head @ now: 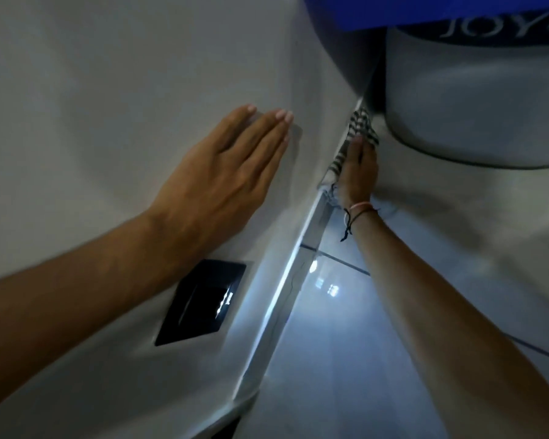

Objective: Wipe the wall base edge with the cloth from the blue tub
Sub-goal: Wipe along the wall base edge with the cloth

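Wiping is under way: right hand [358, 172] presses the striped cloth [360, 126] onto the wall base edge [286, 280] beside the tub [476, 99]. Left hand [222, 172] lies flat and empty on the wall [108, 90]. The nearer stretch looks left to do.

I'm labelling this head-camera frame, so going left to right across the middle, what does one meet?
Left hand flat on the wall → wall base edge → striped cloth under the right hand → grey container on the floor.
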